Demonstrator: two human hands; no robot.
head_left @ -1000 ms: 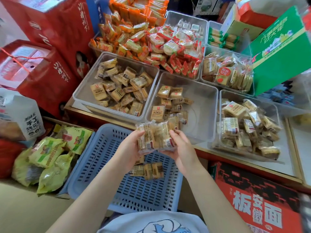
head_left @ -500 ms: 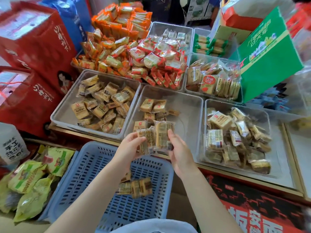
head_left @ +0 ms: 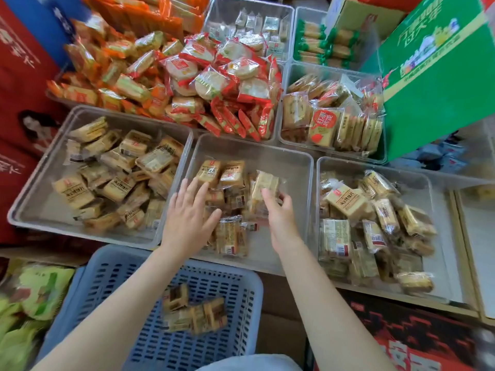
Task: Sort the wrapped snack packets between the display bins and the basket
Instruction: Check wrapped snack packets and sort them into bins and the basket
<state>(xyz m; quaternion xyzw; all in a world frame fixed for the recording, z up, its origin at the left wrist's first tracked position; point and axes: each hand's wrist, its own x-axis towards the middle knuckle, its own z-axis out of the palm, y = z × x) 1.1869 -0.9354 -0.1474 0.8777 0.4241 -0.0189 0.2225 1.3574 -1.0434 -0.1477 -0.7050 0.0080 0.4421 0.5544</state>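
My left hand [head_left: 187, 215] hovers with spread fingers over the left part of the middle clear bin [head_left: 305, 167]. My right hand [head_left: 278, 212] is over the same bin, its relaxed fingertips against a tilted, blurred tan snack packet [head_left: 263, 184]. More tan packets [head_left: 222, 172] lie at the back of this bin, and a clear-wrapped packet [head_left: 231, 236] lies at its front. Below my arms stands the blue plastic basket [head_left: 241, 285] with a few brown packets [head_left: 192, 314] on its floor.
Clear bins of tan packets flank the middle one, left [head_left: 40, 183] and right [head_left: 434, 183]. Behind are bins of red and orange packets [head_left: 214, 76] and biscuit packs [head_left: 326, 124]. A green carton [head_left: 439, 84] leans at right, with red boxes [head_left: 16, 103] at left.
Both hands carried a bundle of packets from above the basket forward into the middle bin and let go of it. The camera moved in closer over the bins.
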